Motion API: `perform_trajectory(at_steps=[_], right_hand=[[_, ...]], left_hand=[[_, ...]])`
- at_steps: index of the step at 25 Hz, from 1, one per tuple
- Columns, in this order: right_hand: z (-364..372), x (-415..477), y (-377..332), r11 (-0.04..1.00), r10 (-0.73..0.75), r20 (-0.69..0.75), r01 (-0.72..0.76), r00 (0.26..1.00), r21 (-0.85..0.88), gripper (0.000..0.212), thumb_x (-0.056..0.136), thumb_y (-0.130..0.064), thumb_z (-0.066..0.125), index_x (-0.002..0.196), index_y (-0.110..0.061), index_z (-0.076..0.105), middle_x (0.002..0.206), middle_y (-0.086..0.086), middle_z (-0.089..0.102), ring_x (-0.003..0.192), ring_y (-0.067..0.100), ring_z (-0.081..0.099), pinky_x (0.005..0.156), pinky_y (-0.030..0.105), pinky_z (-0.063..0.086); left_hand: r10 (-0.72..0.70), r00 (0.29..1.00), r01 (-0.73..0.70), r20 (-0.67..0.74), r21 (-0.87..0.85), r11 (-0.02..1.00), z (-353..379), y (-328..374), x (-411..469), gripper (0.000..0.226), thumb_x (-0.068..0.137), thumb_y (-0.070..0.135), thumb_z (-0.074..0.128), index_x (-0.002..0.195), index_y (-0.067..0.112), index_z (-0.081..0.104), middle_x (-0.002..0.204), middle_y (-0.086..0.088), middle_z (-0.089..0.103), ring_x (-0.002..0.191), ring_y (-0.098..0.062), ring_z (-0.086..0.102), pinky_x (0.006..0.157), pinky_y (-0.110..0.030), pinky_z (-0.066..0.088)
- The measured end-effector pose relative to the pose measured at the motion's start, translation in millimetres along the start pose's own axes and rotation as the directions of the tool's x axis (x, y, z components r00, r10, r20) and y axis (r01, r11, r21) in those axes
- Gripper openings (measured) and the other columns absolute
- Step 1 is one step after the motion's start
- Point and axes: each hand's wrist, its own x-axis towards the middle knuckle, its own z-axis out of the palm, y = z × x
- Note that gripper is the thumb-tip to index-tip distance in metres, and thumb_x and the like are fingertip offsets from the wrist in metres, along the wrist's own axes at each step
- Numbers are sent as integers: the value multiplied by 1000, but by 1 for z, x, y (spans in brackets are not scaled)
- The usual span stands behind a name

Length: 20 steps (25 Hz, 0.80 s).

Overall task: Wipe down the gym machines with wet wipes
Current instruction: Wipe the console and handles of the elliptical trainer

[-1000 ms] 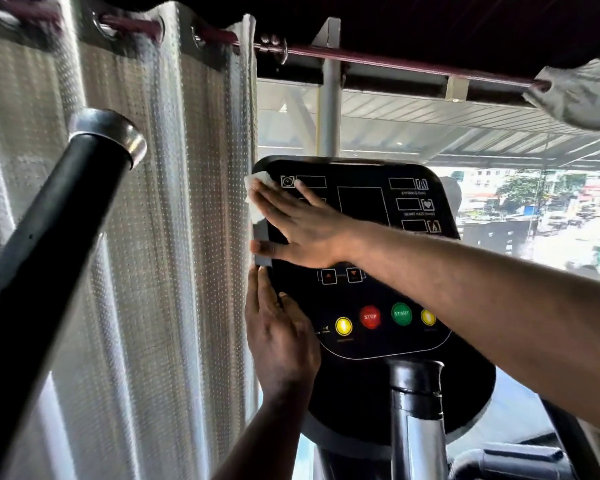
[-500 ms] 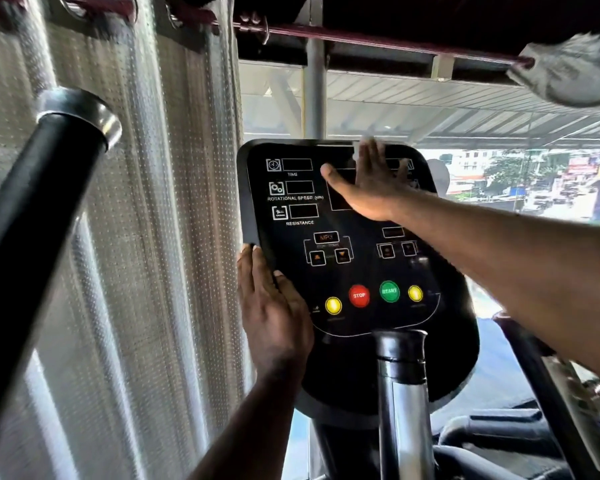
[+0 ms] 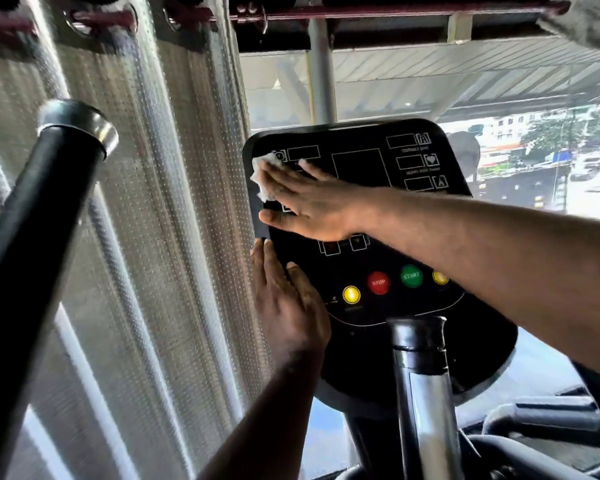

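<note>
The black console panel (image 3: 357, 168) of a gym machine faces me, with yellow, red STOP and green START buttons along its lower part. My right hand (image 3: 312, 202) lies flat with straight fingers on the panel's upper left, pressing a white wet wipe (image 3: 260, 173) whose edge shows beyond the fingertips. My left hand (image 3: 288, 306) grips the console's lower left edge, thumb on the front face and fingers wrapped behind the rim.
A grey dotted curtain (image 3: 160, 220) hangs close on the left of the console. A black handlebar with a chrome cap (image 3: 73, 126) crosses the left foreground. A chrome post (image 3: 420, 368) rises in front of the console. A window behind shows a street.
My right hand swept from the panel's upper left to its top middle, then back to the upper left with the wipe. My left hand stayed on the console's edge.
</note>
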Motion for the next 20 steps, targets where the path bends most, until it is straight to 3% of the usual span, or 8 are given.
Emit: perform_trajectory(at_steps=[4,8,10,13,15,16,18,20], right_hand=[[-15,5,-15,995,75,-122,-66,990,77,58,114,-46,15,166,-24,2,173,-5,-7,160,12,-5,129,47,-14],[30,-17,-29,976,26,-3,-24,1000,216,54,112,-42,31,158,-53,6,171,-16,6,160,33,4,127,63,15],[43,-38,-22,969,22,-32,-14,999,245,58,111,-40,34,155,-57,0,169,-23,4,161,28,3,129,60,13],[44,-74,-22,985,-101,34,95,994,141,59,112,-29,38,160,-32,3,169,-11,3,158,10,6,129,51,-4],[69,-103,-23,974,-197,134,178,971,140,62,111,-31,40,164,-23,10,171,-6,11,157,11,18,128,53,-1],[79,-118,-20,967,-176,118,149,977,207,64,110,-35,40,166,-23,14,171,-7,20,156,12,25,129,52,6],[93,-135,-14,938,55,88,-82,995,336,69,106,-46,41,167,-21,19,164,-7,39,150,15,41,127,47,25],[82,-139,-15,946,213,47,-218,976,238,66,107,-43,25,166,-13,17,168,2,31,155,19,33,128,48,24]], left_hand=[[-3,997,-1,77,45,999,-11,-5,-11,56,104,14,41,158,0,38,168,-16,33,157,-24,29,128,-25,19],[101,928,-160,359,139,977,-56,-18,-71,63,110,20,38,167,8,13,174,-4,6,160,-12,3,121,-6,2],[73,894,-150,441,141,979,-74,-22,-85,63,111,25,40,167,10,16,172,0,6,158,-9,6,118,-3,2],[48,900,-118,433,135,984,-88,-7,-84,55,108,12,50,161,10,37,170,-3,28,149,-4,27,115,0,9],[71,923,-114,378,94,989,-90,3,-79,37,99,-1,51,133,9,63,144,-5,62,121,-9,62,110,-17,43],[76,930,-115,361,88,989,-89,5,-76,29,93,-3,49,112,11,67,118,-2,68,95,-16,66,91,-31,57],[58,929,-102,365,102,990,-88,5,-69,22,83,2,43,90,16,58,88,5,58,71,-19,57,66,-41,52],[20,943,-67,332,132,989,-84,6,-68,27,80,3,44,97,16,61,91,4,64,76,-22,61,68,-37,50]])
